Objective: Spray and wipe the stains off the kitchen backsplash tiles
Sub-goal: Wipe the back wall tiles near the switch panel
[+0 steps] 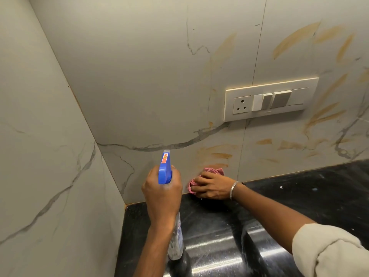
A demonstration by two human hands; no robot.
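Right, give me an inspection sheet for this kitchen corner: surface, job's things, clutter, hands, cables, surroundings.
Surface: black countertop, glossy, with pale specks.
Job's things: spray bottle, blue head aimed at the backsplash tiles; pink cloth against the tile; orange stains above the pink cloth and right of the switch plate.
Clutter: nothing seen.
Hands: left hand grips the spray bottle; right hand holds the pink cloth low on the wall.
Cables: nothing seen.
Surroundings: switch plate with socket; marbled side wall at left.
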